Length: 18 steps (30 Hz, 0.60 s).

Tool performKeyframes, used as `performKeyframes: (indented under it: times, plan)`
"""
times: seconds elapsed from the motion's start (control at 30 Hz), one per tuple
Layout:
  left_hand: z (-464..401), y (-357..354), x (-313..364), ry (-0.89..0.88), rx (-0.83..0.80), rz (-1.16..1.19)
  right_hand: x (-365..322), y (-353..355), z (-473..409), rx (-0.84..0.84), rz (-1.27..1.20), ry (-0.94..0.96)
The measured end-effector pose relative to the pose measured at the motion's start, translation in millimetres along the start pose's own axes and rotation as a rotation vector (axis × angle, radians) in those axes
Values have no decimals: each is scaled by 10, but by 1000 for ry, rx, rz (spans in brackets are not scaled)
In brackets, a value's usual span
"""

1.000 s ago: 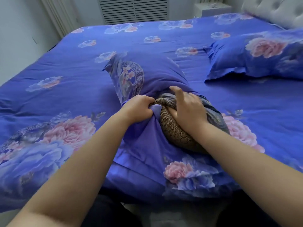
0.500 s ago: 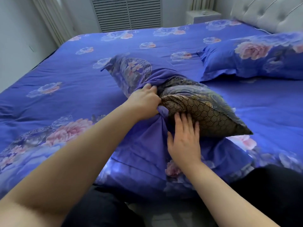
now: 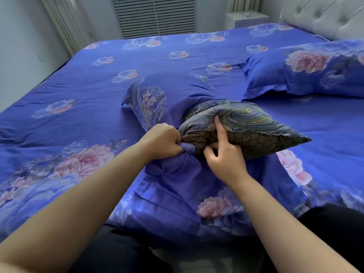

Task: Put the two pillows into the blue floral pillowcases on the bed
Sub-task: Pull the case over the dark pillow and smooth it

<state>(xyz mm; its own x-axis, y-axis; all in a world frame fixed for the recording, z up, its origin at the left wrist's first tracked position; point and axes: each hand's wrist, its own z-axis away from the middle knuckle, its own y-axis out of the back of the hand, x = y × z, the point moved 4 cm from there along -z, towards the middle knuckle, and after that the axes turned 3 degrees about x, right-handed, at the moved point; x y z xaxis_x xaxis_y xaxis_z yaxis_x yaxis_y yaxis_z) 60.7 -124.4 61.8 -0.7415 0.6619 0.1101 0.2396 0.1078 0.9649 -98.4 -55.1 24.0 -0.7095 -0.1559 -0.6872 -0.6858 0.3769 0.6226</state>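
A dark paisley pillow (image 3: 246, 123) with a brown honeycomb edge lies mid-bed, its far end inside a blue floral pillowcase (image 3: 173, 95) and its near corner sticking out to the right. My left hand (image 3: 160, 141) grips the bunched edge of the pillowcase opening. My right hand (image 3: 223, 154) grips the pillow's near edge, its index finger stretched up over the paisley face. A second pillow in a blue floral pillowcase (image 3: 307, 73) lies at the right, by the headboard.
The bed (image 3: 82, 91) is covered with a blue floral sheet. A padded grey headboard (image 3: 325, 14) stands at the upper right, a white nightstand (image 3: 248, 18) behind it. The bed's near edge is just below my forearms.
More of the pillow has come out of the case and its free corner has swung right. My right hand went from pressing the pillow, to lying flat below it, to gripping its edge.
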Motion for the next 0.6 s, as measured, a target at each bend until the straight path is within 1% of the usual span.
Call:
performKeyframes:
  times: [0.07, 0.13, 0.2, 0.23, 0.3, 0.37, 0.4, 0.47, 0.5, 0.53, 0.6]
  plan:
    - [68, 42, 46, -94, 241, -70, 25, 62, -146, -79, 74, -49]
    - [122, 137, 102, -169, 441, -132, -12, 78, -245, -127, 129, -40]
    - [116, 200, 143, -283, 523, -160, -110, 54, -277, -161, 148, 45]
    - [103, 229, 142, -325, 511, -112, -157, 39, -291, -175, 159, 80]
    - [84, 256, 105, -314, 423, 9, -211, 32, -327, -212, 200, 112]
    - [73, 219, 106, -276, 271, 5, -209, -7, -343, -269, 244, 128]
    - [55, 159, 122, -254, 147, -53, -190, -43, -335, -303, 244, 121]
    - [23, 0, 169, -191, -178, -257, -137, -143, -289, -368, 176, 96]
    - [18, -52, 174, -158, -307, -342, -108, -189, -237, -389, 134, 80]
    - [1, -69, 177, -137, -386, -388, -80, -219, -175, -402, 98, 70]
    - [-32, -67, 199, -125, -452, -435, -6, -235, -7, -380, 11, 61]
